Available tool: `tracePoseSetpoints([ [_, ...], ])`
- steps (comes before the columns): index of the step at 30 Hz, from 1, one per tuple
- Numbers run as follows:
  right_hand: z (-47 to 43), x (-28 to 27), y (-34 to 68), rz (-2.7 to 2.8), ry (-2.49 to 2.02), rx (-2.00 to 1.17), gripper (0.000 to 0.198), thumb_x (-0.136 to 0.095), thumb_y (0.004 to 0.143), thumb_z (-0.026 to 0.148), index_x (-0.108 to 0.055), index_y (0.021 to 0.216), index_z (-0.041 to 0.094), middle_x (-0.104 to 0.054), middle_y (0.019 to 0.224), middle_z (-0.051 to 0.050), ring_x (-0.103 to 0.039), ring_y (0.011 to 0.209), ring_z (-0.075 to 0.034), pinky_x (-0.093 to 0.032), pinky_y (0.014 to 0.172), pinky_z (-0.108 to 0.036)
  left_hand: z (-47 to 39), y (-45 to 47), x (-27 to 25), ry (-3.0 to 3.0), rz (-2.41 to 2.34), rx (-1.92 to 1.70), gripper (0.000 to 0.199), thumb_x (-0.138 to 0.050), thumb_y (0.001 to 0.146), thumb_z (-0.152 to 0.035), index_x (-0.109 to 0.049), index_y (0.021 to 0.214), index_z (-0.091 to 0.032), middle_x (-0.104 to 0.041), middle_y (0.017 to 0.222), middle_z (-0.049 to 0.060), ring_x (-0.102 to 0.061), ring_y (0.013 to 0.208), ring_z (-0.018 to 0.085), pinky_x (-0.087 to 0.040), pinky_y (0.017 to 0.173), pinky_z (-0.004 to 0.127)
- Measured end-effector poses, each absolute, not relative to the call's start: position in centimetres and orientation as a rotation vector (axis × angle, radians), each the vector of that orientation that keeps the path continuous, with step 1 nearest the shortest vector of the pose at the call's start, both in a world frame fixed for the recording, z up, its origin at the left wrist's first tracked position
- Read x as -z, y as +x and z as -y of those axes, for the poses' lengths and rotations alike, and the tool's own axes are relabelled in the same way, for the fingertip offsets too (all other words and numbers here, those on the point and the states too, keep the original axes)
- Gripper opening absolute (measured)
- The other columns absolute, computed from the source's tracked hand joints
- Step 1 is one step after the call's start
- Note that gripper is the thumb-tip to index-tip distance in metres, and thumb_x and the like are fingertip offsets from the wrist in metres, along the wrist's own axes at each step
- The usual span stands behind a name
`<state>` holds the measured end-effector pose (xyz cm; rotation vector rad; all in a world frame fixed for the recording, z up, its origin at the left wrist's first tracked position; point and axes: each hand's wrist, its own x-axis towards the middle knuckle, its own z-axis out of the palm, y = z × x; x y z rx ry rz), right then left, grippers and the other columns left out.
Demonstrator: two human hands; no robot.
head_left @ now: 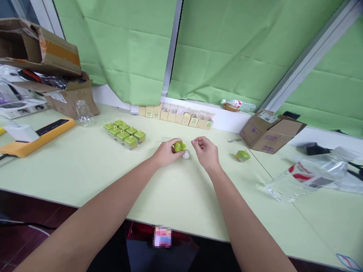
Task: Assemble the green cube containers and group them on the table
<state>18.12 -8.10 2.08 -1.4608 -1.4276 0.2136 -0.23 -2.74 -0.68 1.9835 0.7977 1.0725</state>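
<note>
In the middle of the table, my left hand is closed around a small green plastic lid, its scalloped rim turned partly toward me. Just below it a small whitish round thing shows; whether it touches my fingers I cannot tell. To the right, my right hand has thumb and forefinger pinched together, and whatever they may hold is too small to name. Behind my left hand lies a faint clear piece. Several small clear jars with green lids and ring loops stand grouped to the left. Another green-lidded jar sits alone at right.
Small cardboard boxes line the wall. An orange power strip, clear bottle and stacked cartons occupy the left. On the right are an open carton and a large clear plastic bottle. The table's front edge is near me.
</note>
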Motion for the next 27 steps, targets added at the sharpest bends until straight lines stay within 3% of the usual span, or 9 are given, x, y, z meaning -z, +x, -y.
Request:
tracePoseSetpoints([
  [11, 9.4, -2.7, 16.4, 1.822, -1.398, -0.043, 0.018, -0.057, 0.087, 0.029, -0.075, 0.091, 0.024, -0.073, 0.086, -0.001, -0.053, 0.056, -0.013, -0.044, 0.063, -0.028, 3.2, -0.4, 0.2, 2.059, -0.645, -1.053, 0.039, -0.067, 0.076, -0.029, -0.063, 0.114, -0.02, -0.065, 0.085, 0.0, -0.056, 0.067, 0.011, -0.045, 0.064, 0.023],
  [17, 9.4, -2.5, 16.0, 1.997, -1.403, 0.055, 0.019, -0.054, 0.082, 0.016, -0.07, 0.076, 0.024, -0.066, 0.071, 0.001, -0.054, 0.063, -0.014, -0.038, 0.062, -0.026, 3.3, -0.5, 0.0, 2.221, -0.617, -1.049, 0.04, -0.06, 0.074, -0.016, -0.065, 0.113, -0.021, -0.064, 0.089, 0.0, -0.056, 0.072, 0.013, -0.045, 0.068, 0.025],
  [21, 9.5, -2.6, 15.9, 2.002, -1.41, 0.037, 0.019, -0.053, 0.081, 0.015, -0.068, 0.074, 0.024, -0.065, 0.07, 0.002, -0.054, 0.063, -0.013, -0.038, 0.063, -0.025, 3.3, -0.6, -0.1, 2.316, -0.635, -1.098, 0.043, -0.061, 0.073, -0.014, -0.065, 0.115, -0.021, -0.061, 0.094, 0.003, -0.057, 0.081, 0.016, -0.046, 0.076, 0.028],
  [27, 9.4, -2.3, 15.9, 1.981, -1.4, 0.063, 0.02, -0.052, 0.08, 0.013, -0.069, 0.077, 0.024, -0.066, 0.075, 0.001, -0.056, 0.067, -0.014, -0.039, 0.066, -0.024, 3.2, -0.5, 0.0, 2.295, -0.602, -1.077, 0.039, -0.061, 0.073, -0.012, -0.066, 0.11, -0.021, -0.059, 0.09, 0.002, -0.057, 0.079, 0.015, -0.047, 0.075, 0.027],
])
